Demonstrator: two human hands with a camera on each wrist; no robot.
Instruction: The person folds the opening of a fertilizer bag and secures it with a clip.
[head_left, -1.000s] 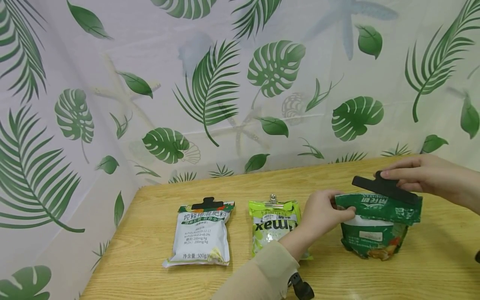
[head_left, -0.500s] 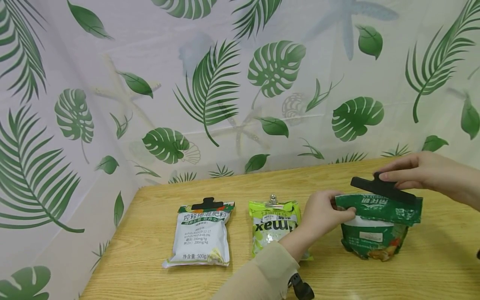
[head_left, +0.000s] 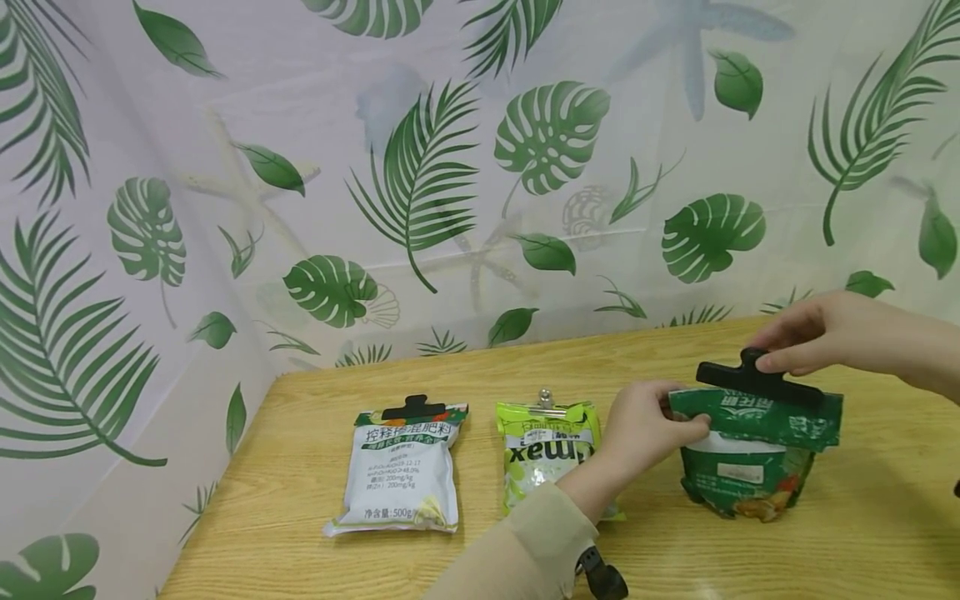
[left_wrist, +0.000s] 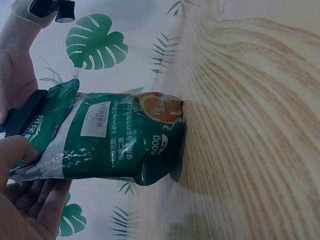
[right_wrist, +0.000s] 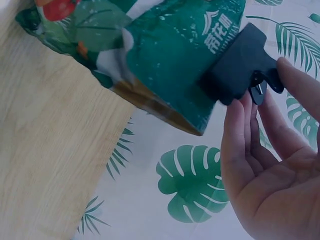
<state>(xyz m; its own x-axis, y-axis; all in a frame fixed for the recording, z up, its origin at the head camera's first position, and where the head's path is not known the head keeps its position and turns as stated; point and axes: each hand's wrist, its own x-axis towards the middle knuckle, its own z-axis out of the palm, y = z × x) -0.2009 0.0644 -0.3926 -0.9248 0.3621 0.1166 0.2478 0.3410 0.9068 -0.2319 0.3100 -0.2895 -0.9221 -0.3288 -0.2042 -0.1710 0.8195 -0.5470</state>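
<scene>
A green fertilizer bag (head_left: 750, 479) stands on the table at the right, its top folded over toward the front. My left hand (head_left: 648, 429) pinches the left end of that fold, thumb in front. With thumb and fingers my right hand (head_left: 832, 337) holds a wide black bag clip (head_left: 757, 382) by its handles. The clip lies along the bag's folded top edge, slightly tilted down to the right. In the right wrist view the clip (right_wrist: 240, 65) overlaps the bag's green top (right_wrist: 175, 65). From the left wrist view, the bag (left_wrist: 120, 135) rests its bottom on the wood.
On the wooden table (head_left: 300, 467), a white bag (head_left: 405, 475) with a black clip (head_left: 415, 407) lies at the left. Beside my left forearm is a lime-green bag (head_left: 543, 454) with a metal clip (head_left: 547, 404). A leaf-print cloth (head_left: 450, 208) hangs behind.
My right hand and the black clip have shifted slightly left, and the clip has levelled a little over the fold. The left hand and the bag have stayed in place.
</scene>
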